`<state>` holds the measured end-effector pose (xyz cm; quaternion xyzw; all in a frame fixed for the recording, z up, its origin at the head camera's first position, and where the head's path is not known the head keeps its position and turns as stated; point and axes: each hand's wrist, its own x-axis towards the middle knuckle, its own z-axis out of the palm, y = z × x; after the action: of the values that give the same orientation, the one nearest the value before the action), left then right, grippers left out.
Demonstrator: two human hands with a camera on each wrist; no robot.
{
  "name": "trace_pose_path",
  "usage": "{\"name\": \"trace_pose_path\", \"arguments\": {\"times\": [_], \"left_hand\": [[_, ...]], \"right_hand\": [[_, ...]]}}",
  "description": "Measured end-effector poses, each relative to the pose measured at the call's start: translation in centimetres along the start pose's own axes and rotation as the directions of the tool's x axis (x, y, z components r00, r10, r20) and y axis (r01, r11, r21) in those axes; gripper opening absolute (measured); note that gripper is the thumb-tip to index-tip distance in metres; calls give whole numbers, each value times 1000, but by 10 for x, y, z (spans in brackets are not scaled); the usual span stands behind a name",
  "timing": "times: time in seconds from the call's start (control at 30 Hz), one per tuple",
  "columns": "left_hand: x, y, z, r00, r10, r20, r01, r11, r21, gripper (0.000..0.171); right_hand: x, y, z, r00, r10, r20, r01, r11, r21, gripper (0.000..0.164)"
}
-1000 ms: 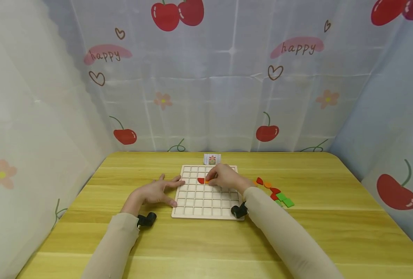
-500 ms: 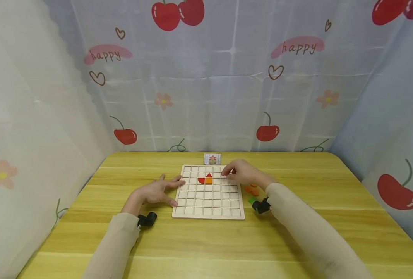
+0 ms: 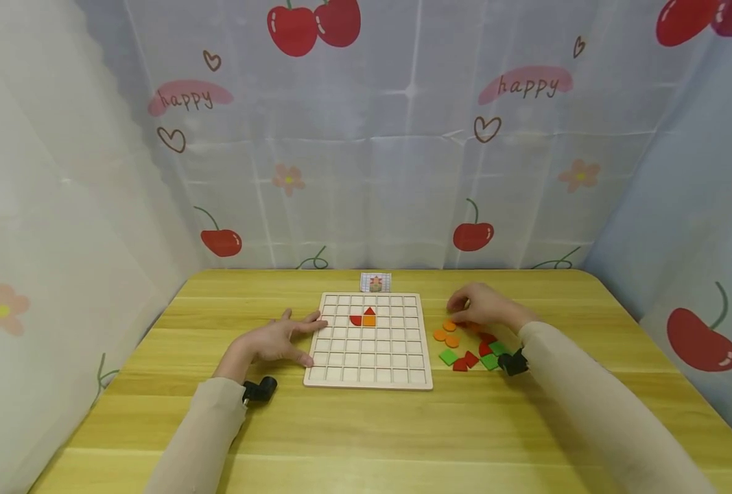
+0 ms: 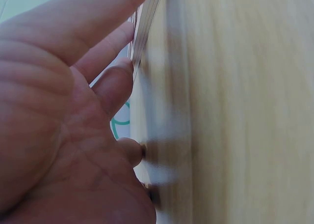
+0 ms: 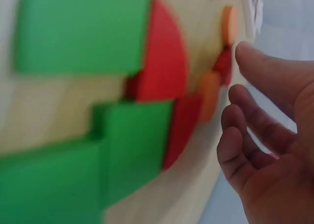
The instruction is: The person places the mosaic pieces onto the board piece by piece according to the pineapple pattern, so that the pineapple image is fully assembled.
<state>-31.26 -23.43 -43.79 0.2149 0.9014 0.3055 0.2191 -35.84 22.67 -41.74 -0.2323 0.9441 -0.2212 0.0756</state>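
Curving loosely beside the orange discs, to the right of the board, the right hand has its fingers released, a gap showing between thumb and forefinger, with red pieces and green squares lying nearby. Across at the board's left edge, the left hand rests spread, ungrasping fingers, and there on the grid, a red quarter-circle, an orange square and a red triangle sit in neighbouring cells.

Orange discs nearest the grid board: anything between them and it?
Nothing visible: the head view shows only tabletop between those orange discs and the grid board. The left hand is at the board's opposite edge.
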Motion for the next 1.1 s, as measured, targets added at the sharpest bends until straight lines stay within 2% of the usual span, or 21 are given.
{"name": "trace_pose_path", "arguments": {"times": [0.13,0.3,0.67,0.9,1.1], "left_hand": [[0,-1,0,1000,-5,-8,5,1000,-12,86],[-1,-1,0,1000,-3,-4,3,1000,-13,85],[-1,2,1,1000,-1,-4,1,1000,-11,86],[-2,3,-1,1000,-10,-8,10,1000,-12,88],[-2,5,0,1000,-6,0,6,1000,-9,87]], "right_hand": [[-4,10,-1,999,45,0,-45,999,9,18],[-8,21,-2,998,63,-28,-62,998,30,18],[-23,46,-7,988,136,-77,-124,982,141,21],[-37,49,-13,989,105,-103,-97,992,83,17],[-47,53,-13,986,125,-111,-122,992,30,19]]}}
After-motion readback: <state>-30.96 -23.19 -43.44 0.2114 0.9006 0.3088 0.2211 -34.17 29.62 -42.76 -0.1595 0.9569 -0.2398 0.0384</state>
